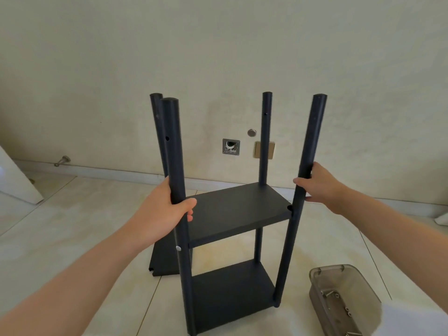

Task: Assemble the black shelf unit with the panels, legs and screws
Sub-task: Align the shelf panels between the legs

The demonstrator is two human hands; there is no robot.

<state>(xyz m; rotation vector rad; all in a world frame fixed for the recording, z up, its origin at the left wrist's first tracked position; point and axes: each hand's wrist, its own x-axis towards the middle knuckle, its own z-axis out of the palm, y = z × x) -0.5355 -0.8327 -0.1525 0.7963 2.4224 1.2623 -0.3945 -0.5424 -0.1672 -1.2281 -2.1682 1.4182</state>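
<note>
A pale tiled floor (72,226) carries the black shelf unit (188,299), which stands upright in front of a cream wall (218,44). Two panels are fitted between its four legs: the upper panel (237,209) sits about halfway up and the lower panel (230,292) lies close to the floor. A third, loose panel (164,263) lies flat on the floor behind the unit's left side, partly hidden by it.

The near-left leg (173,141) and near-right leg (312,137) rise well above the upper panel, as do the far-left leg (156,110) and far-right leg (265,141). The left hand (164,209) grips the near-left leg just above the upper panel, fingers and thumb wrapped round it. The right hand (320,185) holds the near-right leg at a similar height, thumb on the near side and fingers curled behind.

A clear plastic tub (363,287) sits on the floor to the right of the unit, with loose screws (329,293) in it. One silver screw head (178,248) shows on the near-left leg at the level of the upper panel
</note>
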